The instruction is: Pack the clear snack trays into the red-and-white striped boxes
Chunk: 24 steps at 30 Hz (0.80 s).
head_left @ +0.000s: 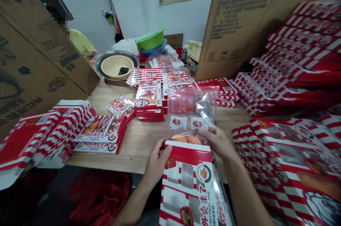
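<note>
Right hand [214,142] pinches the soft, slippery clear plastic bag [191,107] low down, fingers narrow; left hand [157,160] grips the light, flexible printed carton [186,183] at its rim.

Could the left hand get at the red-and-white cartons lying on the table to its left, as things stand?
Probably yes. Only wooden tabletop lies between the left hand and the red-and-white cartons, so the way looks free, though the hand would likely first release the carton it grips.

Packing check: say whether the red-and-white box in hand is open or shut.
Open: the box has a clear plastic bag sticking out of its top end.
</note>
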Available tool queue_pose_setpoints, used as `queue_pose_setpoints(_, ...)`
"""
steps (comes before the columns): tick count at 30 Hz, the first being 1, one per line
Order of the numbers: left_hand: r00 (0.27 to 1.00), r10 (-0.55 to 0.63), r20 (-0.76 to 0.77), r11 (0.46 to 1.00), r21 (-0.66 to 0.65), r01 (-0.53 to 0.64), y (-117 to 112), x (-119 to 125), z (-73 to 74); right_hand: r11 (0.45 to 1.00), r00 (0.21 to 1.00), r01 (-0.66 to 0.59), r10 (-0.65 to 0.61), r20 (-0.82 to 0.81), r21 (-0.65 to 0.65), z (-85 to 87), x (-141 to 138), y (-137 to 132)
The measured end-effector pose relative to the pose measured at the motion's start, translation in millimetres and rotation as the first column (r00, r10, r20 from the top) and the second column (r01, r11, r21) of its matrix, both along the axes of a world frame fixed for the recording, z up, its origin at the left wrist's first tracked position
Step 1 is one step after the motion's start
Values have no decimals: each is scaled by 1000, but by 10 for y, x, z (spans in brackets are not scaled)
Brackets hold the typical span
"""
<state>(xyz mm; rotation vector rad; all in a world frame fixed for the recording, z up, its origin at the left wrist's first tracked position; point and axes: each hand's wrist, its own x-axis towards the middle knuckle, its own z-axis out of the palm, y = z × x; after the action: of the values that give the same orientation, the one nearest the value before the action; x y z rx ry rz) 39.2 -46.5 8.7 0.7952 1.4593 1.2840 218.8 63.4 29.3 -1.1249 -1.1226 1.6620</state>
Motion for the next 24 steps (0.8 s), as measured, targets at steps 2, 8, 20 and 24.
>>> queue_pose_setpoints(2,995,-22,102,1000,15,20,101,52,95,993,992,118,-118,-45,7,42,71,-48)
queue_pose_setpoints(8,980,-9,198,998,55,-2,40,181,120,873,861,486,-472,-189,33,164,122,-183)
queue_pose_setpoints(20,973,102,209,985,117,-128,-86,217,124,878,872,427,-463,-159,-219,311,322,-381)
queue_pose_setpoints(24,984,22,175,993,110,-42,-89,265,186,909,896,399,-415,-158,-122,389,183,-477)
